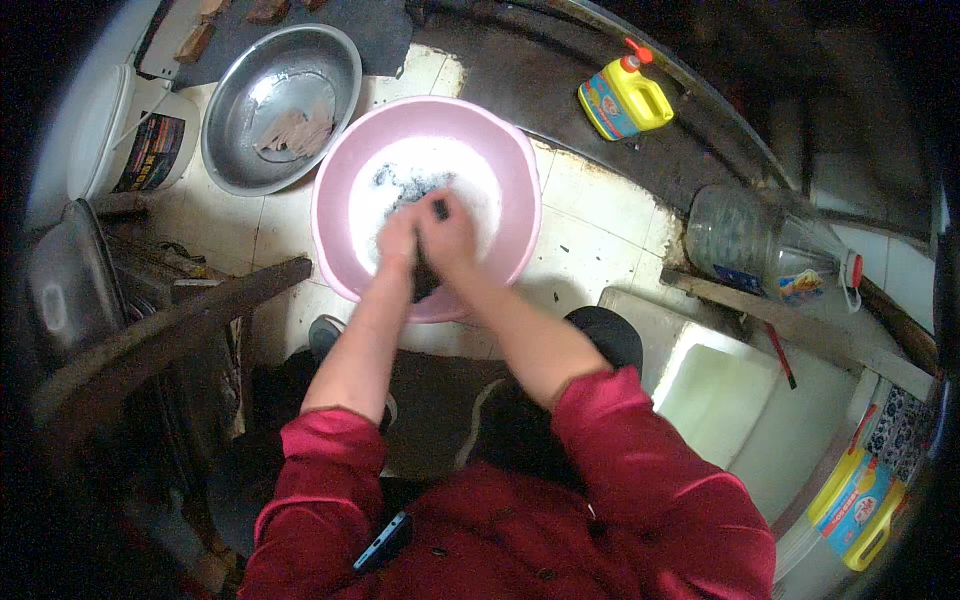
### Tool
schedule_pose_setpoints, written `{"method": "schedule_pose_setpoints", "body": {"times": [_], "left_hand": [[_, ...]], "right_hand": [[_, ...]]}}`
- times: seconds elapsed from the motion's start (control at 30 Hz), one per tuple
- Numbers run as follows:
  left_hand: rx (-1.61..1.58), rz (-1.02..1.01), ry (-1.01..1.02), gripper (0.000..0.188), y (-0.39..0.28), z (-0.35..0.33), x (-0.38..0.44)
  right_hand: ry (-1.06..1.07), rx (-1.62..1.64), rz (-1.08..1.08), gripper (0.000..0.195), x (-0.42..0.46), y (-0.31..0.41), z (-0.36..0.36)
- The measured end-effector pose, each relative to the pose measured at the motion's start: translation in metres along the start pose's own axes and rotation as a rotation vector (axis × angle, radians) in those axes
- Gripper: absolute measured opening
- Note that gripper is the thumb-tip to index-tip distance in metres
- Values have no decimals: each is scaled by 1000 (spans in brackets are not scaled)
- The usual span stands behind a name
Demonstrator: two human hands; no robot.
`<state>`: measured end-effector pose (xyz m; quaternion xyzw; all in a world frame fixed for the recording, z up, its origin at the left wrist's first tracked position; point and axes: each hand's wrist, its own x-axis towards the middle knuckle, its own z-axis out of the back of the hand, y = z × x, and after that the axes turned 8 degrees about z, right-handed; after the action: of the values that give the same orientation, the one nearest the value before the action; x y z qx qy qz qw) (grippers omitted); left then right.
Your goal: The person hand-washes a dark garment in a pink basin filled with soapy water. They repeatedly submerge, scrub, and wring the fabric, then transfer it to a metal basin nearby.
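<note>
A pink plastic basin (pixel 337 217) stands on the tiled floor before me, with white suds and dark patches of cloth in it. Both hands are over its middle, close together and blurred. My left hand (pixel 399 232) grips a dark wet cloth (pixel 426 281), which hangs down toward the near rim. My right hand (pixel 448 229) is closed on the same cloth, and a dark bit shows at its knuckles. To the left, touching or nearly touching the pink basin, is a metal basin (pixel 217 142) holding a crumpled light brown cloth (pixel 296 133).
A yellow pump jug (pixel 626 97) stands on a dark surface at the upper right. A large clear plastic bottle (pixel 731 232) lies farther right. A white lidded bucket (pixel 161 150) is at the left, above a wooden bar (pixel 187 330). Another yellow jug (pixel 859 510) is at lower right.
</note>
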<state>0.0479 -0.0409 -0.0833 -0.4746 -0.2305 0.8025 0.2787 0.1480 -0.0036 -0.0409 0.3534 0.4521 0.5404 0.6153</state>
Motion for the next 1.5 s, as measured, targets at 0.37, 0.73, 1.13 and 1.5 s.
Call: {"method": "schedule_pose_setpoints", "body": {"times": [0.37, 0.73, 1.13, 1.5], "left_hand": [[-671, 205, 104, 39, -13, -30, -21], [-8, 66, -157, 31, 2, 42, -12], [1000, -159, 254, 37, 17, 20, -20], [-144, -241, 213, 90, -39, 86, -5]], "right_hand": [[-28, 34, -91, 23, 13, -5, 12], [229, -567, 203, 29, 37, -40, -2], [558, -326, -123, 63, 100, -75, -19], [893, 145, 116, 22, 83, 108, 71]]}}
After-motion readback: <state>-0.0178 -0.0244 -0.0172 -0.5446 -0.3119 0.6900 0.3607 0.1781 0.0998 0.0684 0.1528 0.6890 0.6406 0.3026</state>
